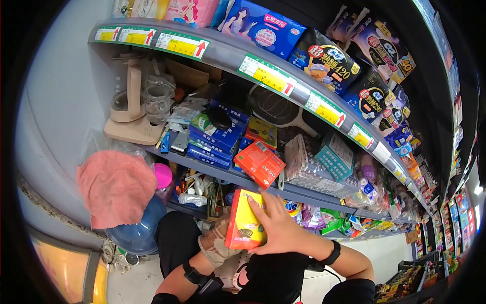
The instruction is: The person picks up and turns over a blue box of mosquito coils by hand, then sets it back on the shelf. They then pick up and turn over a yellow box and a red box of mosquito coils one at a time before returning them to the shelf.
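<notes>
Right hand (277,227), left hand (216,243) grip red-yellow box (244,220); orange box (259,163) on shelf (223,175).

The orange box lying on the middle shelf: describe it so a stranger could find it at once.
Find the grey middle shelf under the yellow price tags. Its front edge carries a flat orange cardboard box, right of the stacked blue boxes. It alone is orange and overhangs the edge, tilted.

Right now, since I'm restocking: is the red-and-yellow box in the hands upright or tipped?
Upright: the box stands on its short end, right hand across its front, gloved left hand behind.
</notes>
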`<state>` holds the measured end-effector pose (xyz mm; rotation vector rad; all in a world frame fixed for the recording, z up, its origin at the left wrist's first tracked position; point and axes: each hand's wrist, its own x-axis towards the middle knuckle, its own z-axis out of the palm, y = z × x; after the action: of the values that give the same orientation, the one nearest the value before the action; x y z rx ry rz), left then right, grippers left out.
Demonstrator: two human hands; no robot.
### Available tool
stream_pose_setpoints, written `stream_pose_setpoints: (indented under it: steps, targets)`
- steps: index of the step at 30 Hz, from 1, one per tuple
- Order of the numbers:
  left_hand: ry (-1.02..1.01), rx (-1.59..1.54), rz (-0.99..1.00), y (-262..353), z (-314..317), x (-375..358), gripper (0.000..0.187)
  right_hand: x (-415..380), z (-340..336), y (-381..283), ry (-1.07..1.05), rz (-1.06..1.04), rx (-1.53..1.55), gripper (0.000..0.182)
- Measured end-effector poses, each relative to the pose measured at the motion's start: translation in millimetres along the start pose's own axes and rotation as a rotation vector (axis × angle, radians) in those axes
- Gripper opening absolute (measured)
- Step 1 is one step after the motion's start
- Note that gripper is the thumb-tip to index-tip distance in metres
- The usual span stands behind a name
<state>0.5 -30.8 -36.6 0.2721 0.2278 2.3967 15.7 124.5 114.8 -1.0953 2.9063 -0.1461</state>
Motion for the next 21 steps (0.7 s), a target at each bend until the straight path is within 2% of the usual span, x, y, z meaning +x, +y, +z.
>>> stream_pose_setpoints:
  steps: [2, 8, 10, 12, 15, 17, 21]
  targets:
    - [0.021, 0.098, -0.001, 5.1, -2.3, -6.8, 0.055, 2.9, -5.7, 19.2, 0.124, -0.052, 0.019, 0.122]
    - [0.072, 0.056, -0.058, -6.1, -31.7, -25.7, 0.054, 30.8, -59.8, 71.2, 0.161, -0.007, 0.088, 0.123]
    - [0.099, 0.026, -0.078, -10.7, -38.2, -28.3, 0.054, 51.4, -80.6, 87.3, 0.124, 0.028, -0.066, 0.122]
    - [0.115, -0.004, -0.093, -14.6, -43.0, -26.5, 0.053, 72.9, -92.3, 113.4, 0.096, 0.045, -0.094, 0.121]
    - [0.133, -0.055, -0.118, -22.6, -48.3, -20.9, 0.053, 109.5, -99.8, 147.6, 0.036, 0.194, -0.112, 0.119]
    - [0.154, -0.097, -0.133, -28.0, -53.7, -21.3, 0.053, 132.7, -91.7, 188.8, 0.011, 0.170, -0.089, 0.120]
    - [0.205, -0.193, -0.159, -41.2, -66.5, -26.4, 0.052, 171.5, -87.5, 221.7, -0.051, 0.192, -0.132, 0.117]
